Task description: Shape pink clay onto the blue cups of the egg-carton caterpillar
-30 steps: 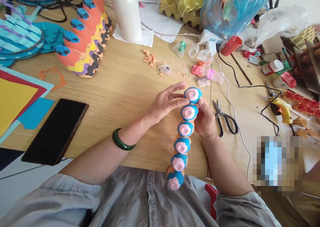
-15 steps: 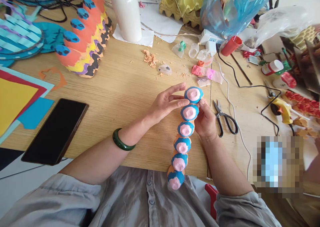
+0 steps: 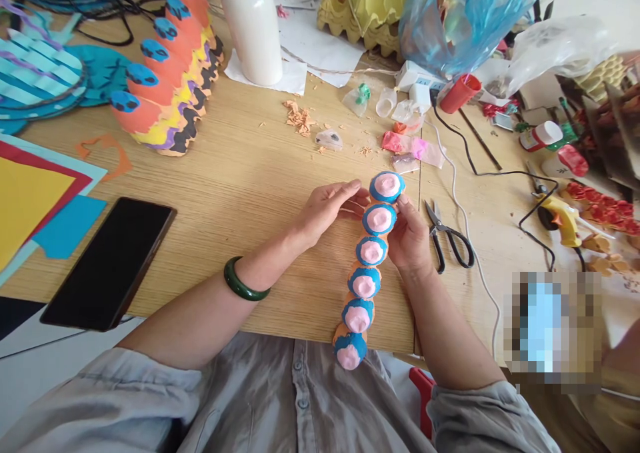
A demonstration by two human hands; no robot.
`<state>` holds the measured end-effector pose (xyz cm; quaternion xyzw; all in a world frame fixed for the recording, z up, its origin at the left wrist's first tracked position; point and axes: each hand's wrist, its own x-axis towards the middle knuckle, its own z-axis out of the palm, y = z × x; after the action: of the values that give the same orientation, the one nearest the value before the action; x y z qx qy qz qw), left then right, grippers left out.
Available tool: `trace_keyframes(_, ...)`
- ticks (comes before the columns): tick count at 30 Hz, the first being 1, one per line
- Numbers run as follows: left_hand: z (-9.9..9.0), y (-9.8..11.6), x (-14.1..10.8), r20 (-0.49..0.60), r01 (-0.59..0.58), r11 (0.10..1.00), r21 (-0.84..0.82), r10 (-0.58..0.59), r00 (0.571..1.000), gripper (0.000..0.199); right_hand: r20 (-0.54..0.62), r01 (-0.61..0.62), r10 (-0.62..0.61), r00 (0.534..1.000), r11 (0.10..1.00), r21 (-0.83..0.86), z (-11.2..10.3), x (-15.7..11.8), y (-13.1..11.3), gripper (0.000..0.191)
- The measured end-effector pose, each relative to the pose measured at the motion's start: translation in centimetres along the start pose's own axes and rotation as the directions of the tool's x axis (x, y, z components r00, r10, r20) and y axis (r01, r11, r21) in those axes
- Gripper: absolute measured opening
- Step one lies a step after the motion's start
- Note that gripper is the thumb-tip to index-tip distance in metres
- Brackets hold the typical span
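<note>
A strip of egg-carton cups [image 3: 367, 266] lies lengthwise on the wooden table [image 3: 250, 173], painted orange with blue rings and pink centres. My right hand [image 3: 410, 236] is shut on the strip's far end, its fingers wrapped around the side of the top cups. My left hand [image 3: 325, 206] is beside those cups, with its fingertips close to them or lightly touching; I cannot tell which. A green bangle [image 3: 247, 280] circles my left wrist. Part of the strip's underside is hidden.
Black scissors [image 3: 449, 240] lie right of my right hand. A black phone [image 3: 107, 263] and coloured paper [image 3: 30, 206] are left. A painted egg-carton caterpillar [image 3: 165, 86] stands at the back, near a white flask [image 3: 253, 33]. A hot glue gun [image 3: 560, 216] and its cord lie right.
My left hand's fingers have drawn together and eased slightly back from the top cups. The strip has shifted only a little, and the whole view has tilted slightly.
</note>
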<state>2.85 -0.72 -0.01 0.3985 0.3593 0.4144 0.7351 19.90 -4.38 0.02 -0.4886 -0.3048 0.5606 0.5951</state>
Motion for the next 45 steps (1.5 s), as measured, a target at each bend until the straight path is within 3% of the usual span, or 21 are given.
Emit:
trace_keyframes(5, 0.3, 0.3, -0.3, 0.126, 0.123, 0.988, 0.095, -0.135, 0.983, 0.075, -0.014, -0.047, 0.048, 0.999, 0.996, 0.072, -0.1, -0.1, 0.2, 0.034)
trace_keyframes(9, 0.3, 0.0, -0.3, 0.168, 0.085, 0.99, 0.116, -0.103, 0.98, 0.077, -0.009, -0.016, 0.017, 1.0, 0.994, 0.106, 0.1, -0.2, 0.3, 0.032)
trace_keyframes(15, -0.3, 0.3, 0.0, 0.111, 0.129, 0.985, -0.115, -0.116, 0.987, 0.06, -0.052, 0.019, -0.019, 0.998, 1.0, 0.002, 0.2, -0.4, 0.5, 0.025)
trace_keyframes(19, -0.4, 0.7, 0.0, 0.04, 0.111, 0.979, -0.173, -0.105, 0.994, 0.059, 0.012, 0.012, -0.012, 1.0, 0.999, -0.041, 0.4, -0.8, 0.9, 0.029)
trace_keyframes(23, -0.1, 0.5, -0.1, 0.013, 0.086, 0.991, -0.106, -0.085, 0.996, 0.063, 0.064, -0.02, 0.022, 0.998, 0.999, -0.039, 0.5, -1.2, 0.8, 0.03)
trace_keyframes(27, 0.0, 0.5, -0.2, 0.081, 0.05, 0.993, -0.103, -0.042, 0.996, 0.059, 0.053, 0.068, -0.063, 0.997, 0.994, -0.09, 0.3, -1.1, 0.8, 0.026)
trace_keyframes(34, 0.1, 0.8, -0.9, 0.028, -0.083, 0.976, 0.2, 0.079, 0.997, 0.093, 0.044, 0.116, -0.112, 0.993, 0.988, -0.105, 0.3, -1.2, 0.9, 0.023)
trace_keyframes(40, 0.6, 0.1, -1.3, 0.02, -0.126, 0.967, 0.22, 0.125, 0.992, 0.056, 0.044, 0.126, -0.122, 0.992, 0.984, -0.126, 0.4, -1.3, 1.0, 0.027)
trace_keyframes(45, 0.6, -0.3, -1.1, 0.021, -0.123, 0.967, 0.224, 0.122, 0.992, 0.054, 0.03, 0.094, -0.091, 0.995, 0.99, -0.108, 0.3, -1.2, 1.1, 0.031)
